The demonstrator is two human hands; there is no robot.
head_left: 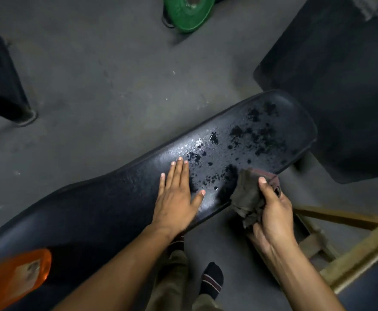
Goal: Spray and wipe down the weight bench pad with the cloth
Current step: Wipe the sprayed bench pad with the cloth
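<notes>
Grey concrete floor [107, 70], dull and scuffed, dimly lit, flecked with pale specks. Green weight plate [189, 12] lying at the top edge, black metal frame leg [3, 79] angled at the far left, dark rubber mat [340, 86] spread across the upper right. Worn wooden frame [351, 250] at the lower right, its bars meeting at an angle above the floor.
</notes>
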